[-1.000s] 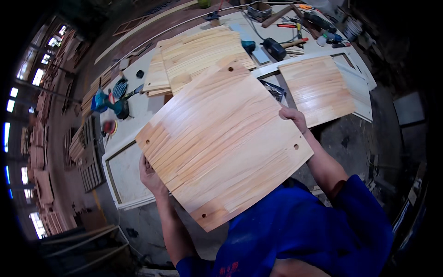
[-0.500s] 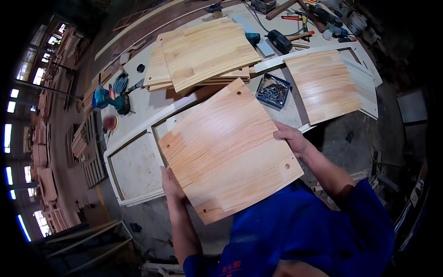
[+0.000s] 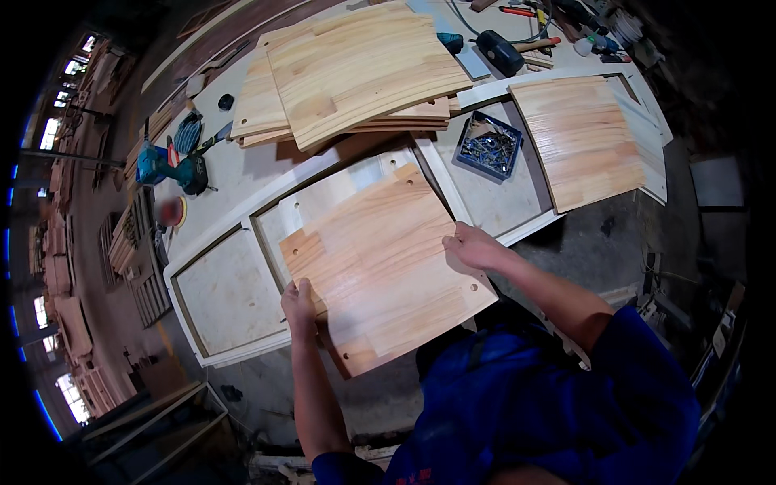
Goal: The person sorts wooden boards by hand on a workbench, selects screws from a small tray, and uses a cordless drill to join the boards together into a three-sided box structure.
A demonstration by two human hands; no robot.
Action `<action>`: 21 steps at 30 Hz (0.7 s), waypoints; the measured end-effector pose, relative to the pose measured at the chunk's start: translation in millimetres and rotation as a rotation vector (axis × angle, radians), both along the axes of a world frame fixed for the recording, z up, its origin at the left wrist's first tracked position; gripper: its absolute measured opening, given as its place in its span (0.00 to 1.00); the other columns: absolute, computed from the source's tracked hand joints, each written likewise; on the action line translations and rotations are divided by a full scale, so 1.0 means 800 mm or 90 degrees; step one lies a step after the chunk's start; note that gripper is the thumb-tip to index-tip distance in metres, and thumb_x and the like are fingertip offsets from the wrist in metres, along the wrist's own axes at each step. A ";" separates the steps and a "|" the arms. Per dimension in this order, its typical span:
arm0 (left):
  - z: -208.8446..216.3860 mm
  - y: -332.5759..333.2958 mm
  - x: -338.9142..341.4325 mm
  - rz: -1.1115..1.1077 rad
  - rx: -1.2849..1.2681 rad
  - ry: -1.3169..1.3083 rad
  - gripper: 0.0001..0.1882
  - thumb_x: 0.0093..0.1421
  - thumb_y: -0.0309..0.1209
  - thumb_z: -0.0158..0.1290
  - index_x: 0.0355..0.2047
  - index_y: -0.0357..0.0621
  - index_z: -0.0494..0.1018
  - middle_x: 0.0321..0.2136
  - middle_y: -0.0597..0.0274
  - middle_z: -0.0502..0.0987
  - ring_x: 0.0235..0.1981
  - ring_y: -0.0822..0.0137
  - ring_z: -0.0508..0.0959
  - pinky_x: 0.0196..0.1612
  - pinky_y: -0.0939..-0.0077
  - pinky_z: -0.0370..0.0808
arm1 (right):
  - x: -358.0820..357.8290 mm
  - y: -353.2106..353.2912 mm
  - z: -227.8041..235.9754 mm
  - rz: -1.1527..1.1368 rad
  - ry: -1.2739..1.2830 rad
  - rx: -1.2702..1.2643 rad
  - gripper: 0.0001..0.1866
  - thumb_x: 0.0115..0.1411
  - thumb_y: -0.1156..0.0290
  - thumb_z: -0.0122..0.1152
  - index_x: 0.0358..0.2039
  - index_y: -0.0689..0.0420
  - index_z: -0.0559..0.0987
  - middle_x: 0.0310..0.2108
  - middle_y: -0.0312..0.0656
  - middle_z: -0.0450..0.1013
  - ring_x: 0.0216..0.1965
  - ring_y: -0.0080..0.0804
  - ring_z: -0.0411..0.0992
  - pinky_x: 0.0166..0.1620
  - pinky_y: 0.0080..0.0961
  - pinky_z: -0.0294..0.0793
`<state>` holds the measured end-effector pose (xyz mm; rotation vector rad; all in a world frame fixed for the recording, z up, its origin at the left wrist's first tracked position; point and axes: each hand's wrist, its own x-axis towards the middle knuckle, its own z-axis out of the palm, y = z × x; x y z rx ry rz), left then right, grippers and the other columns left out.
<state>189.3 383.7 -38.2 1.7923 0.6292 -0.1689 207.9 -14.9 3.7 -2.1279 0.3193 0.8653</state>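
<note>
Between my two hands is a square wooden panel (image 3: 380, 267) with a round hole near each corner. My left hand (image 3: 299, 305) grips its left edge, thumb on top. On the right edge, my right hand (image 3: 473, 245) is closed with the thumb over the face and the fingers hidden beneath. The panel tilts over the middle bay of a pale wooden frame (image 3: 206, 249), its near edge jutting past the frame toward my body. Part of another pale board with holes (image 3: 319, 192) shows in that bay behind the panel.
A stack of wooden panels (image 3: 364, 69) lies at the back. A blue box of screws (image 3: 490, 145) sits in the frame's right part, beside another panel (image 3: 578, 141). A cordless drill (image 3: 182, 168) lies at left; a black-headed mallet (image 3: 499, 52) rests at far right.
Both hands have lowered the panel toward the frame, and it now covers less of the middle bay's far side. The view has shifted slightly.
</note>
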 end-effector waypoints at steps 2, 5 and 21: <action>-0.009 -0.001 0.014 -0.010 0.031 -0.014 0.16 0.65 0.32 0.50 0.43 0.28 0.74 0.33 0.58 0.80 0.32 0.72 0.76 0.37 0.75 0.73 | 0.011 -0.001 0.007 0.040 -0.013 -0.054 0.25 0.61 0.54 0.54 0.44 0.66 0.75 0.44 0.61 0.74 0.49 0.57 0.72 0.53 0.40 0.70; -0.017 -0.006 0.027 -0.040 0.117 -0.011 0.16 0.65 0.33 0.50 0.42 0.28 0.75 0.35 0.56 0.80 0.34 0.71 0.76 0.39 0.73 0.73 | 0.015 -0.008 0.004 0.082 -0.049 -0.075 0.24 0.59 0.54 0.56 0.40 0.66 0.77 0.42 0.60 0.75 0.47 0.57 0.73 0.51 0.42 0.72; 0.026 -0.038 0.021 0.154 0.084 0.021 0.15 0.65 0.33 0.51 0.43 0.32 0.76 0.35 0.58 0.80 0.34 0.69 0.76 0.38 0.72 0.72 | 0.073 -0.012 0.005 0.103 -0.203 0.096 0.18 0.59 0.67 0.52 0.49 0.60 0.70 0.45 0.60 0.73 0.49 0.59 0.71 0.52 0.45 0.70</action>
